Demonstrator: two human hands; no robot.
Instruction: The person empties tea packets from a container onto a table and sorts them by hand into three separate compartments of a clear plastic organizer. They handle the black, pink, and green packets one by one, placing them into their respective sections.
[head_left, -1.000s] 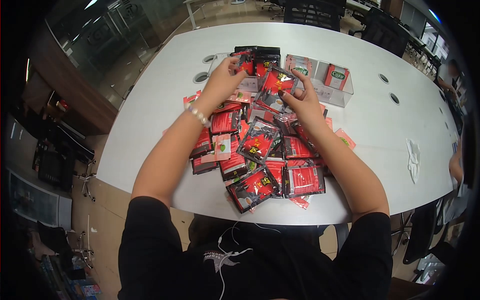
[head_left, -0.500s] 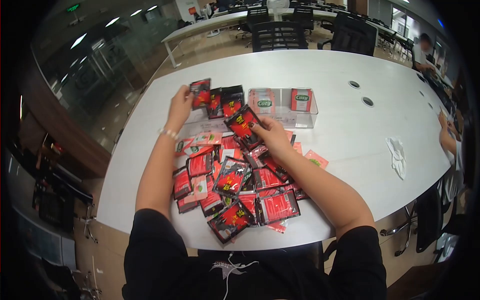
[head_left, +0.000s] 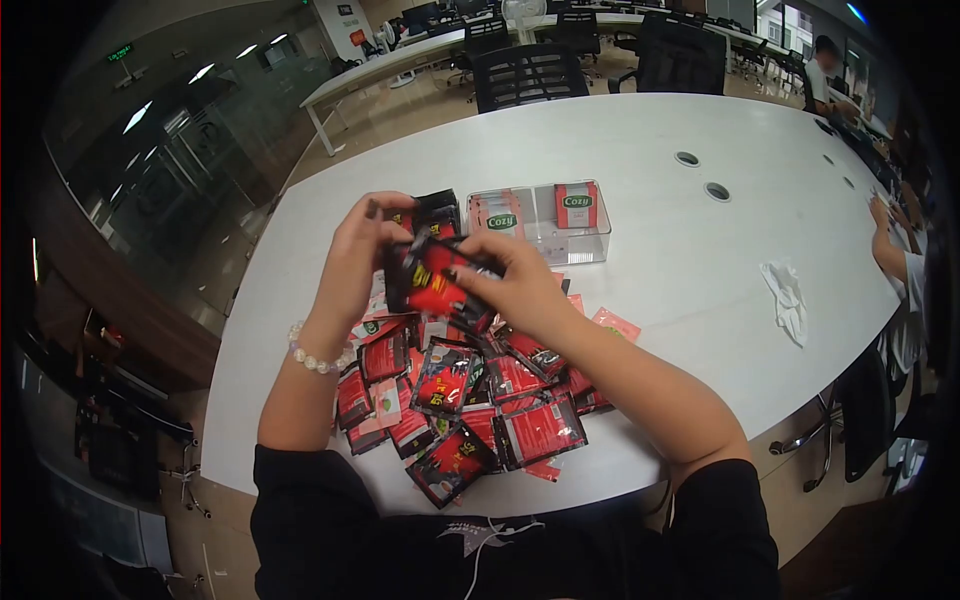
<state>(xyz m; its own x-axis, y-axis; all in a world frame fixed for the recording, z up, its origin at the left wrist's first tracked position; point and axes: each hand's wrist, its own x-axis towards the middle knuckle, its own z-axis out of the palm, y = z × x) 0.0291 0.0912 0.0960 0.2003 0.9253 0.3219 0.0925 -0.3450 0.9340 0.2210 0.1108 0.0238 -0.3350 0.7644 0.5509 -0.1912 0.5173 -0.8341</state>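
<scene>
Over the pile, both hands meet at black-and-red sachets (head_left: 437, 290) with yellow lettering, slightly blurred. My right hand (head_left: 520, 285) pinches them from the right, thumb on top. My left hand (head_left: 355, 245), with a beaded bracelet at the wrist, closes on their left edge; its fingertips are partly hidden. Behind the hands, more black sachets (head_left: 440, 205) stand upright in a row. Next to them, a clear plastic box (head_left: 590, 247) holds pink Cozy sachets (head_left: 497, 215) on its left and another Cozy sachet (head_left: 576, 205) on its right. Below lies a loose heap of red-and-black sachets (head_left: 455, 465) and pink ones.
A crumpled white cloth or tissue (head_left: 787, 302) lies on the white table (head_left: 640, 230) at the right. Round cable holes (head_left: 717, 191) are set in the tabletop. Black chairs (head_left: 530, 75) stand beyond the far edge. Other people sit at the right, one with an arm (head_left: 890, 245) on the table.
My left hand has come down and right from above the upright row to meet the right hand. The right hand's sachet has moved left and lower. The view has shifted slightly.
</scene>
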